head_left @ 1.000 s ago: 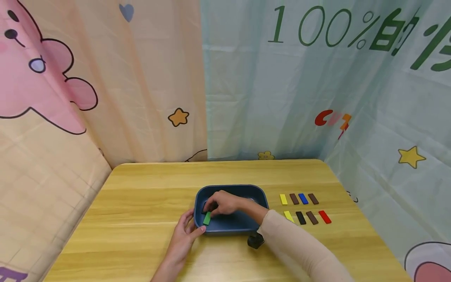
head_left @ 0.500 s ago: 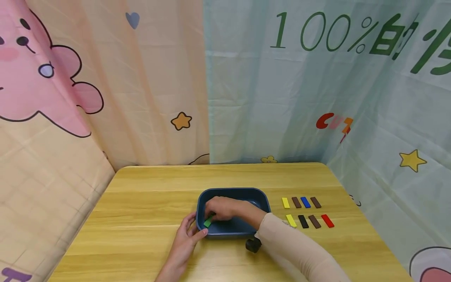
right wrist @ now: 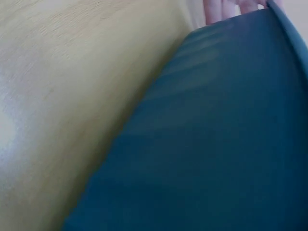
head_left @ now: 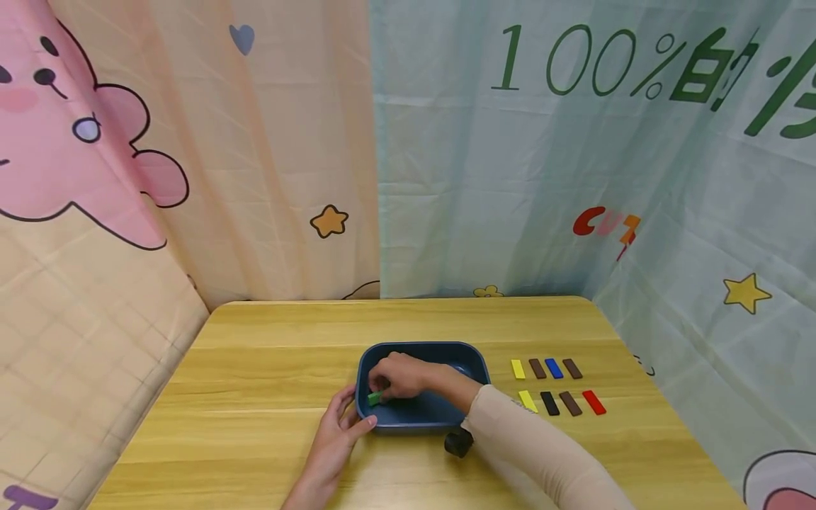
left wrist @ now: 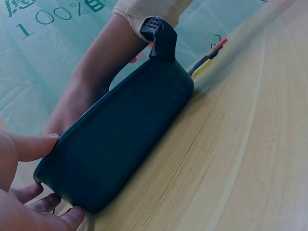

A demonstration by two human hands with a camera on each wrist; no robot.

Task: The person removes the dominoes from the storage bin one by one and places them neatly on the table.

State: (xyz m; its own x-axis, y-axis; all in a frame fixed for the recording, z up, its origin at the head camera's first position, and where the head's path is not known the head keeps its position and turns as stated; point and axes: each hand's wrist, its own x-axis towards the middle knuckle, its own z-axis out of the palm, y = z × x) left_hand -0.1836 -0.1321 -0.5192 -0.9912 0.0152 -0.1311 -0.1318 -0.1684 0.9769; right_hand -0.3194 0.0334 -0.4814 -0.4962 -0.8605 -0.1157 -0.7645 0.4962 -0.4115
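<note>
A dark blue rectangular bin (head_left: pixel 440 428) stands on the table. My left hand (head_left: pixel 333 433) grips its near left corner, the thumb (left wrist: pixel 36 146) on the rim and the other fingers against the outer wall. Inside the bin, at its left end, my right hand (head_left: pixel 398 375) pinches a small flat green block (head_left: pixel 375 398). Part of the block is hidden behind the fingers. The left wrist view shows the bin's outer side (left wrist: pixel 125 130), with the right forearm (left wrist: pixel 96 67) reaching over the rim. In the right wrist view the bin wall (right wrist: pixel 207 130) fills most of the picture.
Right of the bin, flat blocks lie in two rows. The back row has a yellow block (head_left: pixel 518 369), brown ones and a blue block (head_left: pixel 554 368). In front are yellow, black (head_left: pixel 550 403), brown and red (head_left: pixel 593 401) ones. A black wrist camera (head_left: pixel 458 443) hangs under the right sleeve.
The right hand has taken hold of the green block, which lay flatter in the bin and now shows less of itself. The left hand keeps its hold on the corner.
</note>
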